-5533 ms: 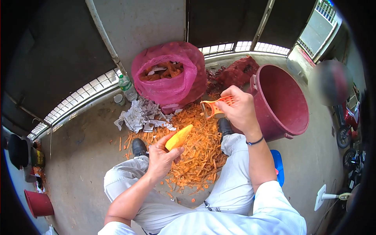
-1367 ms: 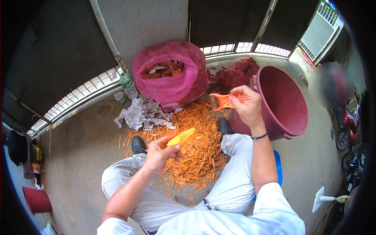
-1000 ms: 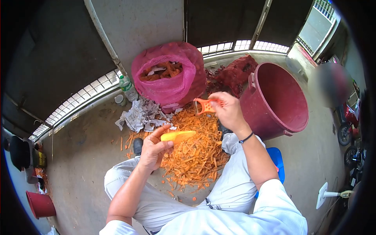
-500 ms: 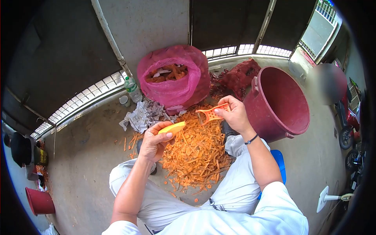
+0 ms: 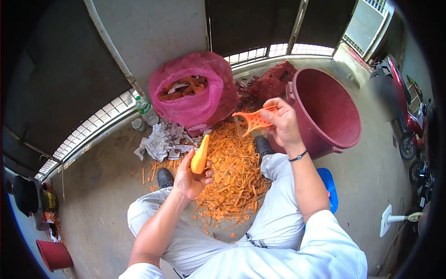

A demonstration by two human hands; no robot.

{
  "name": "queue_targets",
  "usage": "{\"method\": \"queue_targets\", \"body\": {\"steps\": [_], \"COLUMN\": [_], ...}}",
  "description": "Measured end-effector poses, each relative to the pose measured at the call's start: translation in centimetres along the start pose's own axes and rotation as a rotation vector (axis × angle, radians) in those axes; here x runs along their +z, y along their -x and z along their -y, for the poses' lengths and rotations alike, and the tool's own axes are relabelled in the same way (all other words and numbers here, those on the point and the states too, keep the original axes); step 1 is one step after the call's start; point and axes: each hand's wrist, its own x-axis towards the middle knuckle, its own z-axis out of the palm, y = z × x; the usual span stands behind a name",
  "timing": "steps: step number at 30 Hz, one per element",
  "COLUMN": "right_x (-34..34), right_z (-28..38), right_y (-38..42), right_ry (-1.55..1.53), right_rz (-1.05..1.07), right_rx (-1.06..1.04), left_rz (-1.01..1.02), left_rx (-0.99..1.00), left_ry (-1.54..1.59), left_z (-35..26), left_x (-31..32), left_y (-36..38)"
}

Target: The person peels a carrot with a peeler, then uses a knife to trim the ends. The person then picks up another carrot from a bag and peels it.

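My left hand (image 5: 189,180) is closed around the thick end of a smooth, peeled carrot (image 5: 200,156), whose thin tip points up and away from me. In my right hand (image 5: 285,124) is an orange vegetable peeler (image 5: 254,121) with a perforated handle, its blade end turned left toward the carrot. Peeler and carrot are apart. Beneath both hands, a heap of carrot peelings (image 5: 232,174) covers the floor between my feet.
A pink mesh sack (image 5: 218,95) with carrots inside stands beyond the heap, beside crumpled paper (image 5: 162,139) and a plastic bottle (image 5: 146,110). A large maroon tub (image 5: 325,139) is at the right, near a dark red net sack (image 5: 274,83). A blue stool (image 5: 329,186) shows by my right leg.
The carrot has swung from lying nearly level to standing tip up, and my left hand has turned palm upward. The peeler has risen slightly with my right hand. The whole view has shifted a little.
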Motion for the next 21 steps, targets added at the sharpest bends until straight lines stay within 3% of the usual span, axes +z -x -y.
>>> {"method": "queue_targets", "body": {"steps": [6, 10, 12, 16, 20, 21], "right_x": [-5.6, -12.4, -16.9, -18.0, -17.4, -18.5], "right_z": [3.8, 0.6, -3.1, -5.5, -5.7, -6.1], "right_y": [7.1, 16.7, 22.3, 30.1, 32.1, 32.7], "right_ry": [0.19, 0.271, 0.477, 0.502, 0.575, 0.72], "right_rz": [-0.233, -0.553, -0.67, -0.686, -0.599, -0.52], "right_rx": [-0.201, -0.148, -0.085, 0.265, 0.352, 0.368], "left_rz": [0.121, 0.021, 0.028, -0.006, 0.043, -0.014], "left_rx": [-0.007, 0.078, 0.068, 0.104, 0.107, 0.15], "left_ry": [0.062, 0.009, 0.036, -0.016, -0.014, -0.022], "left_z": [0.0, -0.1, -0.2, -0.8, -1.0, -1.0], "left_x": [0.2, -0.3, -1.4, -0.6, -0.7, -0.9], "left_y": [-0.1, 0.2, -0.1, 0.3, 0.4, 0.4]}}
